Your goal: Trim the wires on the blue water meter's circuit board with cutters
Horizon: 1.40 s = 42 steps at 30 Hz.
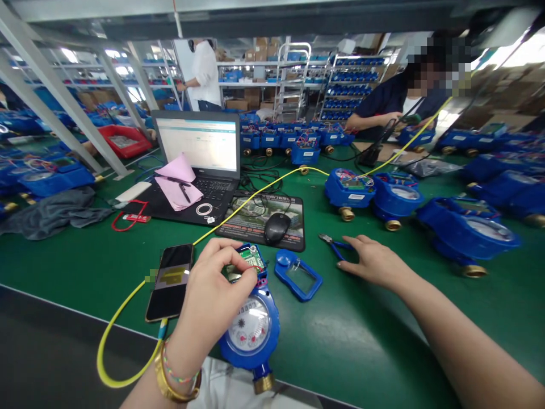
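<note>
A blue water meter point(251, 324) with a white dial lies at the near edge of the green table point(340, 341). My left hand point(217, 289) rests on its top, fingers pinched on the small green circuit board point(250, 258) in its open compartment. My right hand point(374, 262) lies flat on the table to the right, fingers spread, fingertips touching small blue-handled pliers point(336, 245). A loose blue meter cover point(298, 274) with a clear window lies between my hands.
A black phone point(170, 281) on a yellow cable point(123, 318) lies left of the meter. Behind are a mouse point(277, 227) on its pad, an open laptop point(200, 153) and several blue meters point(395, 196). A seated person point(395, 108) works at far right; another stands at shelves.
</note>
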{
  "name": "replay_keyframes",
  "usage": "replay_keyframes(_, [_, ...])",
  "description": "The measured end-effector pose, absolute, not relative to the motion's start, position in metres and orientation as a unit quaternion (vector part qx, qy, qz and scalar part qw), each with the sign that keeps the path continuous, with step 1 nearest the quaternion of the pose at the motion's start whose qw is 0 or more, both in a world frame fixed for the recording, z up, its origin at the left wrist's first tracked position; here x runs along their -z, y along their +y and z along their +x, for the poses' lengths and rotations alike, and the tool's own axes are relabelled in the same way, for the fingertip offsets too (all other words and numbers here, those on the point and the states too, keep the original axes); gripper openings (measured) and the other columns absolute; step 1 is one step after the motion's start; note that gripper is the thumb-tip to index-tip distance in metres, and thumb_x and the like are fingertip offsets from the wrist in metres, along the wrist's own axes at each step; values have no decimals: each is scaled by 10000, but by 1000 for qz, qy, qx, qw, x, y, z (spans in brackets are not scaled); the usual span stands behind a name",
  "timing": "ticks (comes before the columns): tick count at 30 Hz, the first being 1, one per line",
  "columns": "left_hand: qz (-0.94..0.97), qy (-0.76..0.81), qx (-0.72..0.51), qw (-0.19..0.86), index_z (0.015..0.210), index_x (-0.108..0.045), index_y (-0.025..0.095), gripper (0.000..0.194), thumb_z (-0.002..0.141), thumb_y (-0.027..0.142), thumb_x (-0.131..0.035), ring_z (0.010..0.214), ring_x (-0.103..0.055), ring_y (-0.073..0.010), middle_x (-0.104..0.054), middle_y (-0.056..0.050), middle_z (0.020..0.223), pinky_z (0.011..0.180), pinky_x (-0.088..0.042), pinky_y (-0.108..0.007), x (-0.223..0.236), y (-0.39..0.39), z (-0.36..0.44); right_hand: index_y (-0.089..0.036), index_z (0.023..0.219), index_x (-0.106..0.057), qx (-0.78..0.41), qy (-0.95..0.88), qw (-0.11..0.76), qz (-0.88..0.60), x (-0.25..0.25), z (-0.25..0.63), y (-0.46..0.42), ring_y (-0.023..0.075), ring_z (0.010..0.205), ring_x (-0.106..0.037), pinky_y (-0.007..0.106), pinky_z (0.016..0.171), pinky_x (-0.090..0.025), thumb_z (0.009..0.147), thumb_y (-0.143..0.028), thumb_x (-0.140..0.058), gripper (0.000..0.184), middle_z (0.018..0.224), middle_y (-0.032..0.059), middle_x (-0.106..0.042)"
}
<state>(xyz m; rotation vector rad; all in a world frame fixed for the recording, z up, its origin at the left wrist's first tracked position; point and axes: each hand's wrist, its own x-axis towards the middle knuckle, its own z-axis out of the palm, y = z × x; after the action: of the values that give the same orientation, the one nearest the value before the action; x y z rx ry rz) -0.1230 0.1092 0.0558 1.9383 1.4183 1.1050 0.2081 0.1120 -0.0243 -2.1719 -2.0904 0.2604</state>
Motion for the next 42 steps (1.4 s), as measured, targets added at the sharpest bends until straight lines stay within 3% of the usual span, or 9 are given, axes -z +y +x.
replay_keyframes(5, [710,523,-400,250,598,-599,234,92,679,275,-579,988,-567,-194,-582,6,925,881,-378,-349,-56,110,-122,-168,1115,-583,-155,-736,143,-643,1,194,97,235,911,-628,345,805,-512,895,-414,-320,422,1006,101,-638])
replay_keyframes(10, [710,521,-393,264,611,-612,242,83,690,257,-592,1013,-558,-187,-578,13,916,883,-377,-338,-58,111,-121,-219,1106,-538,-237,-802,272,-477,-43,161,77,190,821,-587,280,684,-494,890,-440,-514,310,984,52,-599])
replay_keyframes(17, [708,508,-398,287,665,-647,254,77,717,232,-595,1004,-559,-187,-577,13,903,876,-385,-332,-59,110,-121,-218,1251,-469,-59,-875,182,-444,-75,135,67,265,1107,-510,406,889,-463,902,-283,-524,359,1212,117,-526])
replay_keyframes(24, [715,496,-399,289,718,-645,256,105,746,180,-577,966,-543,-188,-562,14,880,861,-380,-343,-56,111,-122,-217,1222,-492,-147,-835,229,-478,-72,131,68,216,877,-573,338,734,-506,904,-293,-483,326,1039,93,-586])
replay_keyframes(29, [725,490,-373,308,727,-650,273,100,753,185,-610,1007,-519,-193,-553,18,940,861,-373,-341,-57,110,-125,-181,930,-581,-305,-681,257,-614,-43,144,73,160,595,-543,280,536,-474,764,-515,-669,383,732,15,-603])
replay_keyframes(34, [731,494,-372,290,673,-621,255,127,755,161,-641,975,-522,-191,-543,30,887,859,-355,-354,-56,112,-122,-182,879,-695,-499,-554,310,-590,-35,147,73,302,906,-677,390,703,-553,810,-614,-588,451,939,131,-724])
replay_keyframes(37, [733,496,-375,274,657,-613,240,150,750,124,-632,959,-526,-194,-542,26,880,850,-352,-366,-55,114,-119,-212,832,-706,-583,-462,378,-551,-38,146,70,340,1117,-615,445,807,-565,780,-622,-631,420,1136,137,-690])
replay_keyframes(39, [736,495,-378,268,653,-615,234,154,746,113,-629,955,-527,-196,-543,21,888,845,-355,-368,-54,114,-118,-205,666,-652,-597,-442,424,-518,-40,145,67,346,1236,-524,497,946,-500,755,-607,-669,412,1242,117,-640])
replay_keyframes(42, [740,488,-382,260,646,-610,226,150,744,115,-631,950,-530,-194,-543,15,890,834,-362,-364,-53,114,-119,-198,577,-562,-597,-464,452,-473,-40,146,64,353,1305,-445,534,1007,-440,784,-589,-640,449,1291,112,-608])
